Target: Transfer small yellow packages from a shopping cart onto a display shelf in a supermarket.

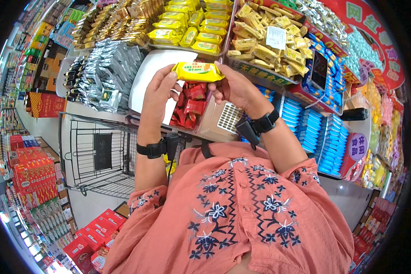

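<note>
A yellow wrapped biscuit packet (197,72), printed with writing, is held level between my two hands. My left hand (162,84) pinches its left end, and my right hand (233,85) grips the right end. Below the packet lie red wrapped snacks (193,102) in a bin, partly hidden by my hands. A white board (147,82) leans over that bin, behind my left hand. Beyond my hands, rows of similar yellow packets (210,30) fill a clear bin. Under my right wrist is a sheet of round dark stickers (230,118) on a cardboard surface.
A wire shopping cart (99,154) stands at my left. Silver sachets (111,75) and gold-wrapped snacks (265,37) fill neighbouring bins. A phone (319,70) rests on blue packets at the right, near a black cylindrical object (354,114). Red boxes (92,236) are stacked at lower left.
</note>
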A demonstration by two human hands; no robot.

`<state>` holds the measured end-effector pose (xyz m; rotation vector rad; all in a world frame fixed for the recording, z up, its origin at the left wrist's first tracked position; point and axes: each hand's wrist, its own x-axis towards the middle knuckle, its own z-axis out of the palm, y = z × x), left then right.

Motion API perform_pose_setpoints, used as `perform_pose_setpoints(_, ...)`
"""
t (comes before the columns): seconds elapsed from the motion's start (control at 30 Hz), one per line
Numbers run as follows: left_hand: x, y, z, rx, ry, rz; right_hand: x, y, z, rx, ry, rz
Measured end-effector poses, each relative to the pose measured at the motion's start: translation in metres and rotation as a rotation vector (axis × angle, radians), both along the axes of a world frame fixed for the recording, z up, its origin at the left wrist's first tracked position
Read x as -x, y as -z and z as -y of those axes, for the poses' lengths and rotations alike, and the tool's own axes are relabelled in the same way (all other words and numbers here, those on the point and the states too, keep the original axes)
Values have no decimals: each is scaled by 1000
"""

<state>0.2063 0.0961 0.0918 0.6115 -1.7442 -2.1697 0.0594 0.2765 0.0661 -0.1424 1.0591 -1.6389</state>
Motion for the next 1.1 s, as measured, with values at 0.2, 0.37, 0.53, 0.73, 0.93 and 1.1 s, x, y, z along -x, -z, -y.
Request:
perform_pose_setpoints(0.2, 5, 1, 6, 228, 30, 47, 7, 10, -3, 56, -72, -7)
perform_pose_setpoints(0.37, 9, 7, 8, 420, -42, 89, 6, 2, -3, -103, -131, -30)
perform_pose_setpoints(0.53, 14, 0, 5, 479, -48, 192, 5, 6, -2, -104, -54, -94)
perform_pose_setpoints(0.73, 20, 5, 4, 458, -49, 215, 0, -2, 1, -98, 152, -254)
perform_pose_setpoints(0.93, 25, 0, 2, 476, -51, 277, 0, -14, 1, -45, 70, -232)
perform_pose_setpoints(1.1, 27, -5, 2, 476, -30, 284, -3, -16, 0, -43, 77, -301)
